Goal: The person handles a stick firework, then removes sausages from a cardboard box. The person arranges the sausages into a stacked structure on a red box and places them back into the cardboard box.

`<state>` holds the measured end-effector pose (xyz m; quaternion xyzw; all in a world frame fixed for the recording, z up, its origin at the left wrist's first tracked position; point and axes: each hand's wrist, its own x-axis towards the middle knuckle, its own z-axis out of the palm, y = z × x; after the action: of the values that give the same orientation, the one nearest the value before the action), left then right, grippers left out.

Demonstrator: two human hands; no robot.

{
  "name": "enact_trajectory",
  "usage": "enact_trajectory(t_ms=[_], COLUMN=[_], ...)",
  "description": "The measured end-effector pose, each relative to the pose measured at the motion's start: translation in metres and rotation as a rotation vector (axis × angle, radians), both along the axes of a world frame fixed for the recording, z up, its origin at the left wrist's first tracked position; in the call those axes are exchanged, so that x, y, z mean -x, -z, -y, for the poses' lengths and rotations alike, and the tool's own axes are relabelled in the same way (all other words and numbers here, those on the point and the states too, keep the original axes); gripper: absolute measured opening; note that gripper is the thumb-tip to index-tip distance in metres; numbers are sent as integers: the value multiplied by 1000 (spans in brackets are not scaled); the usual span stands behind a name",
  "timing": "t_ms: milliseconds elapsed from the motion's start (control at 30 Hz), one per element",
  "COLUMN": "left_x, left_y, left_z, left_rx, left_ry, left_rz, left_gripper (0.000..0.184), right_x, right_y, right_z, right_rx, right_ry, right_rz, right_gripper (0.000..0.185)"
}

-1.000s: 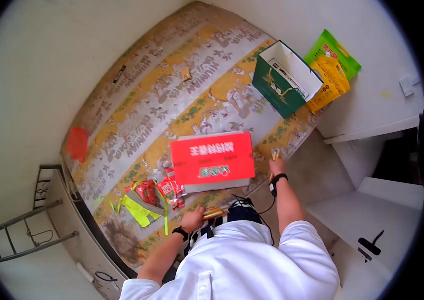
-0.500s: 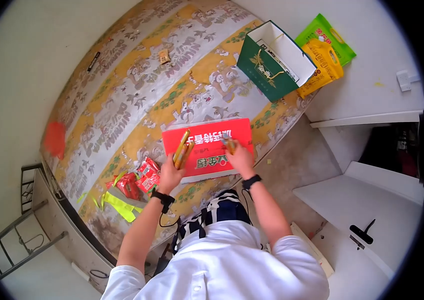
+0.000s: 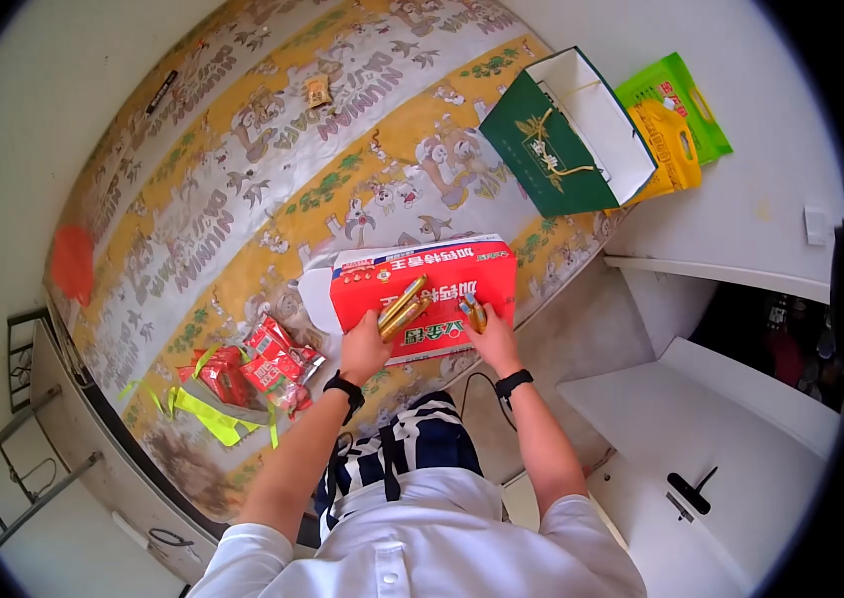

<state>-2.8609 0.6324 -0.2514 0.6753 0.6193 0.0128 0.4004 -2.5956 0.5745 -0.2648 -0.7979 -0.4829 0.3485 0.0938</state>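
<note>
A red and white carton (image 3: 362, 297) with printed lettering lies at the near edge of the patterned mat. Its far side panel shows, and a white flap (image 3: 319, 300) sticks out at its left end. My left hand (image 3: 366, 347) is closed around gold-wrapped sausages (image 3: 404, 308) over the carton's top. In my right hand (image 3: 496, 345), at the carton's right part, are shorter-looking gold-wrapped sausages (image 3: 475, 314), partly hidden by the fingers. Whether either hand also presses on the carton, I cannot tell.
Red snack packets (image 3: 273, 361) and a grey and neon-yellow strap item (image 3: 213, 414) lie left of the carton. A green gift bag (image 3: 552, 149) stands at the far right beside yellow (image 3: 671, 149) and green packages (image 3: 706, 120). A small packet (image 3: 317, 92) lies farther back.
The carton has tilted, so its far side panel and left flap now show. Both hands, still holding sausages, appear closer in and slightly lower. The view has shifted.
</note>
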Motion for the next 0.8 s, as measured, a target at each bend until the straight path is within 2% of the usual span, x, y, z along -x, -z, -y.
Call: enact_trajectory(t_ms=[100, 133, 167, 233, 267, 333, 433, 500, 567, 600, 667, 700, 767, 800], left_x=[10, 12, 14, 14, 15, 15, 15, 15, 17, 19, 14, 11, 11, 13], left_y=[-2, 0, -1, -4, -5, -6, -7, -7, -6, -8, -25, -36, -44, -45], left_z=[-6, -9, -9, -14, -13, -12, -8, -6, -4, -5, -17, -25, -41, -45], left_rx=[4, 17, 17, 86, 84, 85, 83, 78, 25, -60, 14, 88, 120, 114], left_ry=[15, 22, 24, 47, 51, 64, 78, 67, 74, 97, 50, 19, 18, 30], left_rz=[37, 35, 34, 23, 32, 40, 29, 15, 84, 158, 115, 76, 55, 70], left_gripper=[49, 49, 49, 51, 52, 53, 57, 61, 75, 93, 98, 104, 109, 109], right_x=[8, 11, 13, 15, 20, 20, 9, 9, 18, 27, 49, 60, 81, 88], right_y=[3, -6, -10, -28, -42, -81, -87, -63, -21, -1, 38, 54, 77, 82], right_z=[-7, -16, -15, -28, -37, -77, -154, -211, -256, -270, -288, -293, -296, -293], right_rx=[-9, 119, 118, 51, 48, -9, -83, -1, 149, 146, 313, 311, 393, 415], right_ry=[26, 64, 66, -89, -8, -14, -146, -287, -332, -347, -592, -610, -898, -897], right_rz=[30, -23, -23, -97, -132, -182, -250, -187, -274, -273, -156, -156, -63, -26], right_gripper=[52, 54, 54, 51, 47, 46, 41, 37, 37, 37, 41, 41, 44, 43])
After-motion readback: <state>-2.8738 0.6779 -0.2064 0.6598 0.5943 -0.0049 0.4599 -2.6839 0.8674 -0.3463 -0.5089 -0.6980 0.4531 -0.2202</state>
